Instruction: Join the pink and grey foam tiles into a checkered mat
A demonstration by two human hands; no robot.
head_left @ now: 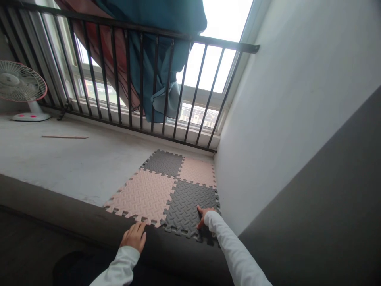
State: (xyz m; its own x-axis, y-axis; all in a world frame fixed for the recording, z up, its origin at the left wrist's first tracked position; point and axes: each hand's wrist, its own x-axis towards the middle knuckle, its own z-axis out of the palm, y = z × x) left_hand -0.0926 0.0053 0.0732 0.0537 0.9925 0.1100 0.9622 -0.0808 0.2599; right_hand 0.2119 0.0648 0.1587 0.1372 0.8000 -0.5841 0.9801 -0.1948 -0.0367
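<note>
Four interlocking foam mat tiles lie joined in a square on the pale floor by the wall: a near grey tile (pixel 190 206), a near pink tile (pixel 144 196), a far grey tile (pixel 163 162) and a far pink tile (pixel 198 171). My right hand (pixel 204 214) presses fingers-down on the near grey tile's right part, fingers stretched out. My left hand (pixel 134 235) rests flat at the near edge of the pink tile, on the dark step, fingers loosely together. Both arms wear white sleeves. Neither hand holds anything.
A dark step edge (pixel 74 220) runs across in front of the mats. A black railing (pixel 143 79) stands before the window with teal and red cloth (pixel 154 47) draped over it. A white fan (pixel 22 89) stands at far left, a thin wooden stick (pixel 64 137) near it. A white wall (pixel 282 119) borders the right.
</note>
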